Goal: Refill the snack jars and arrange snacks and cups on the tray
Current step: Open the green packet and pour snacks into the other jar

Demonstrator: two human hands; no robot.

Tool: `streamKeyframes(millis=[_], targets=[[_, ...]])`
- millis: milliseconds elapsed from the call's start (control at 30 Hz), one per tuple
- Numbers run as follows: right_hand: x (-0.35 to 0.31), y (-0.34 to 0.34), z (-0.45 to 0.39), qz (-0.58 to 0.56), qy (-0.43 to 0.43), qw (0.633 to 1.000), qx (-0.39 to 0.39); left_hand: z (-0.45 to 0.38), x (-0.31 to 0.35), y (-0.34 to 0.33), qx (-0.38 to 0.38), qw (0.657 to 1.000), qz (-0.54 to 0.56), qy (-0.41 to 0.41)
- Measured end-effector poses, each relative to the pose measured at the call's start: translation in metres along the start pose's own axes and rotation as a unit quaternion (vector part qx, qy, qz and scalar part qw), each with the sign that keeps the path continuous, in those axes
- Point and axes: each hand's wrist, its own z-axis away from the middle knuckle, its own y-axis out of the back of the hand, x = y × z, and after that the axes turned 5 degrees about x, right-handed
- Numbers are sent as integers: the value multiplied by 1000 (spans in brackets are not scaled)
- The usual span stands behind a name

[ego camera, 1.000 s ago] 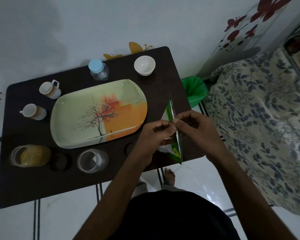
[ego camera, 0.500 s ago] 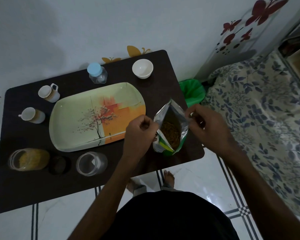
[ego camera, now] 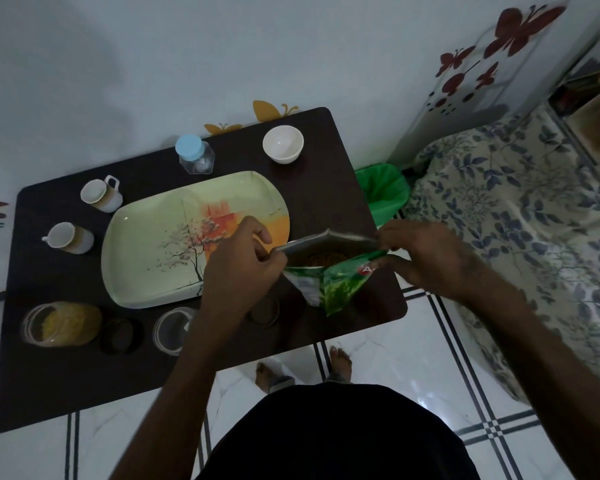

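Observation:
A green snack packet (ego camera: 336,282) with a foil lining hangs over the table's right side, its mouth pulled wide and brown snack showing inside. My left hand (ego camera: 243,261) pinches the packet's left edge and my right hand (ego camera: 426,258) pinches its right edge. The painted tray (ego camera: 146,251) lies bare in the middle of the dark table (ego camera: 49,382). An empty clear jar (ego camera: 172,329) stands at the front, partly behind my left forearm. A jar of yellow snack (ego camera: 63,323) stands at the front left. Two cups (ego camera: 101,195) (ego camera: 70,237) sit left of the tray.
A white bowl (ego camera: 283,143) and a small blue-lidded jar (ego camera: 193,159) stand at the table's back. Two dark jar lids (ego camera: 120,336) (ego camera: 264,310) lie near the front edge. A green-lined bin (ego camera: 383,192) sits right of the table, a floral-covered bed (ego camera: 520,237) beyond it.
The flat, closed packet has been pulled open by both hands. My hands have moved apart and the mouth is now stretched wider, turned more level.

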Motion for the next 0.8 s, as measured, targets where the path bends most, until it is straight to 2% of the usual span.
streamKeyframes(millis=[100, 133, 200, 300, 400, 533, 667, 800], targets=[[-12, -12, -1, -32, -12, 997, 62, 3, 1, 6, -14, 998, -59, -15], [-16, -16, -2, -48, -20, 996, 77, 5, 3, 7, -17, 997, -65, -46], [-23, -19, -4, -82, -37, 991, 99, 7, 16, 9, -71, 988, -69, -117], [-32, -19, -5, -114, -86, 984, 111, 13, 39, -1, -149, 958, -135, -206], [-35, -19, -4, -116, -135, 979, 104, 12, 42, -15, -122, 941, -198, -246], [-36, -19, -1, -164, -171, 963, 127, 4, 34, -20, -71, 961, -143, -227], [-37, -20, 2, -216, -187, 948, 139, 2, 36, -21, -55, 963, -124, -233], [-31, -24, 8, -258, -216, 923, 188, 3, 42, -23, -40, 959, -127, -250]])
